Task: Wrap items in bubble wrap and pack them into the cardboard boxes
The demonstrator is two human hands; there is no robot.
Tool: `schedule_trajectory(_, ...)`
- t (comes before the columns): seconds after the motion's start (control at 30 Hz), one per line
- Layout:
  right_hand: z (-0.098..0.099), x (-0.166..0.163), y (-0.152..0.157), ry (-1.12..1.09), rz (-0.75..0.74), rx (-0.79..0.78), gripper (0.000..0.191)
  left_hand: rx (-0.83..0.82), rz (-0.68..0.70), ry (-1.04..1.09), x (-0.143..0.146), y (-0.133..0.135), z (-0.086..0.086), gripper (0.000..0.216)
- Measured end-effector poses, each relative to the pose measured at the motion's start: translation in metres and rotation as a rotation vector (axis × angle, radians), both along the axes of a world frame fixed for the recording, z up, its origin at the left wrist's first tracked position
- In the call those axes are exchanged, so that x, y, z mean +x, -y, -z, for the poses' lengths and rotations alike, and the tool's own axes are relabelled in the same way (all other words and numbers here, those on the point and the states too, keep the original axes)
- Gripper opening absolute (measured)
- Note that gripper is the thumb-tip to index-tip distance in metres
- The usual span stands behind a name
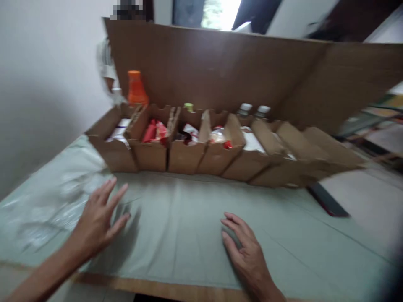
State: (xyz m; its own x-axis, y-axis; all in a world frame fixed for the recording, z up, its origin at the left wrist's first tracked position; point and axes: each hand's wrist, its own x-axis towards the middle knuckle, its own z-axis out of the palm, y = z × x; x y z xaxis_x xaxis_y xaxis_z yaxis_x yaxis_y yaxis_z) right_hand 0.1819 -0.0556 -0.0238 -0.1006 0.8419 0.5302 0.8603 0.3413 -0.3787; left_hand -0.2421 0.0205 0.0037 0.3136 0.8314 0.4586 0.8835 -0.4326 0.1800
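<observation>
My left hand (99,218) hovers over the left part of the table with its fingers spread and nothing in them. Beside it lies clear plastic wrapping (59,209). My right hand (244,247) is low over the cloth (176,226), fingers apart and slightly bent, holding nothing. Beyond both hands stands a row of several cardboard bins (185,159). Red packets (154,131) sit in one bin, and a white item (252,140) lies in another. The picture is blurred, so the other contents are hard to make out.
A tall cardboard panel (214,67) rises behind the bins. An orange bottle (136,89) and two white-capped bottles (245,108) stand between them. A dark phone-like slab (328,200) lies at the right. The wall (40,84) closes off the left side.
</observation>
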Motion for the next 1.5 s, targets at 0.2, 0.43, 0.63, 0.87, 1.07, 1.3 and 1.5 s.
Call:
schedule_trajectory(0.2,0.01,0.019,0.047,-0.065,0.06,-0.087,0.026,-0.05,0.336,-0.022,0.167,0.04,0.059,0.064)
schedule_trajectory(0.43,-0.008,0.074,0.063,-0.147,-0.072,-0.105,0.026,0.048,0.524,-0.174,0.273,0.059,0.064,0.058)
schedule_trajectory(0.63,-0.101,0.227,-0.011,0.166,0.416,0.158,0.036,0.128,0.562,-0.214,0.262,0.058,0.071,0.067)
schedule_trajectory(0.87,-0.17,0.286,-0.108,0.675,0.455,-0.274,0.018,0.09,0.527,-0.231,0.264,0.062,0.07,0.069)
schedule_trajectory(1.07,-0.177,0.275,-0.056,0.717,0.343,-0.31,0.015,-0.011,0.515,-0.123,0.261,0.062,0.073,0.061)
schedule_trajectory(1.3,-0.186,0.184,-0.023,0.533,0.147,-0.41,0.02,-0.008,0.46,0.022,0.269,0.069,0.078,0.053)
schedule_trajectory(1.5,-0.208,0.083,-0.024,-0.135,-0.16,-0.174,0.022,-0.041,0.376,0.23,0.283,0.082,0.066,0.074)
